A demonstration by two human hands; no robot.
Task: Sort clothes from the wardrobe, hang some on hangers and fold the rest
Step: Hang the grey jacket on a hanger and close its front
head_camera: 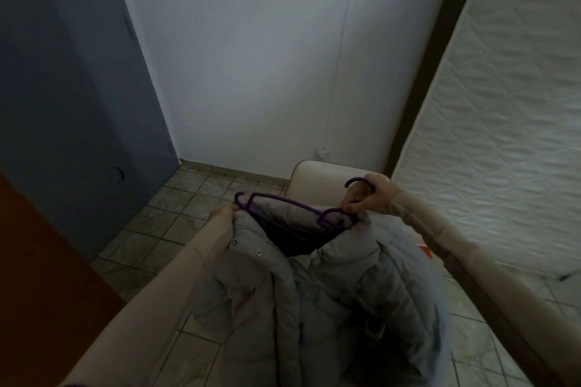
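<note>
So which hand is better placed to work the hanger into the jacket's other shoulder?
Probably the right hand: it already pinches the purple hanger near its hook and can steer it. The left hand grips the grey jacket at its collar, holding the neck open.

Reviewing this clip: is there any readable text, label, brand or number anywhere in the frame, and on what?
None can be read.
The grey puffer jacket shows only plain snap buttons; no tag or logo is visible.
The purple hanger has no marking.
The wall socket is too small to tell.
</note>
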